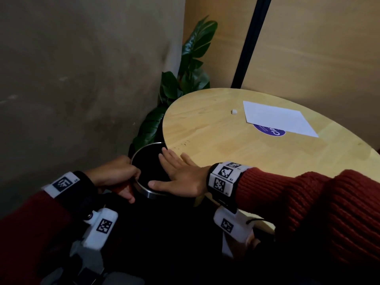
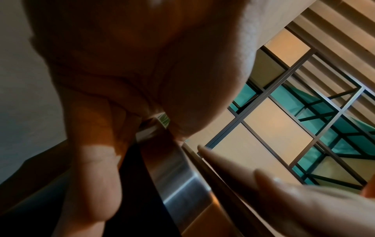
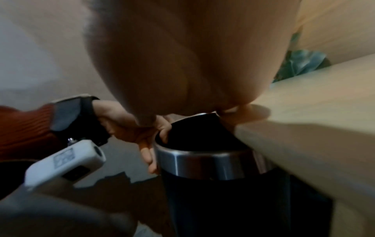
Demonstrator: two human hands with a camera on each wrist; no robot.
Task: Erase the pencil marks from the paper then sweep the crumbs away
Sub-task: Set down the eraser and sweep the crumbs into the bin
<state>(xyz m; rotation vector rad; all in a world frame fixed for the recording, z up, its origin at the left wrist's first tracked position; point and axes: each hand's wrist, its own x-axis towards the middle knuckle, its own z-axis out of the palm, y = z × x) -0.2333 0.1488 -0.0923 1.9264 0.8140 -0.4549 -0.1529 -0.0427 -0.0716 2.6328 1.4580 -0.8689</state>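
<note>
Left hand (image 1: 115,173) grips the bin (image 1: 152,194) rim under the tabletop (image 1: 226,145) edge; flat, open right hand (image 1: 181,175) should sweep those specks (image 1: 184,143), probably crumbs, in slowly.

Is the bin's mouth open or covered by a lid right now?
Open. The bin shows a bare steel rim around a dark interior, no lid; the left hand grips its rim, the right hand is spread flat above it.

Leafy plant (image 1: 191,64) in corner behind round wooden table (image 1: 236,145); purple sticker (image 1: 269,131) (partly covered) on tabletop.

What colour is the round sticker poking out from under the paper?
Purple with white lettering; the sticker shows best in the head view, partly covered by the paper.
</note>
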